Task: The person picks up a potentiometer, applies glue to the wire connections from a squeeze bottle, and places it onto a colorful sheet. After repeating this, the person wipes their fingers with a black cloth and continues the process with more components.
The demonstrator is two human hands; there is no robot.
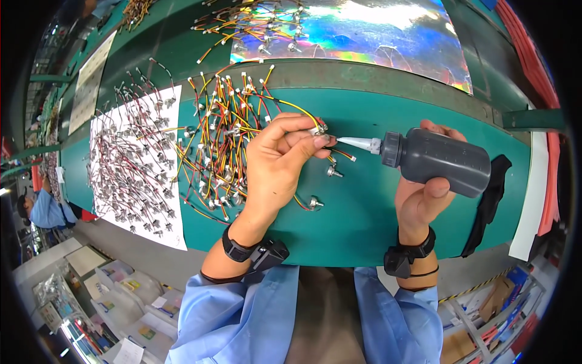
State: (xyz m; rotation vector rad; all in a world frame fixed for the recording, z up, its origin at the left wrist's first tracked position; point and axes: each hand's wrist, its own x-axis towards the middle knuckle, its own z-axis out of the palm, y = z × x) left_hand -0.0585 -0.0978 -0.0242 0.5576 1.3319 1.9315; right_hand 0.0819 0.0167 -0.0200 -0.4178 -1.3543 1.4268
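Observation:
My left hand (pixel 271 164) is closed, its thumb and fingers pinching a small wired potentiometer (pixel 319 129) with a yellow lead arching back over the hand. A dark grey squeeze bottle (pixel 448 161) lies tilted in my right hand (pixel 418 203), the fingers behind it and the thumb at its lower side. Its pale tapered nozzle (pixel 359 143) points left, the tip close by the potentiometer; whether they touch I cannot tell. Loose potentiometers (pixel 315 203) with wires lie on the green mat below my left hand. Beside that hand spreads a heap of red, yellow and black wired potentiometers (pixel 221 130).
Many more wired parts (pixel 136 170) cover a white sheet (pixel 177 233) at the left. Beyond the mat (pixel 357 233), a shiny iridescent sheet (pixel 388 45) carries another wire bundle (pixel 260 24). A black cloth strip (pixel 488 203) lies at the right. Another person (pixel 48 209) is far left.

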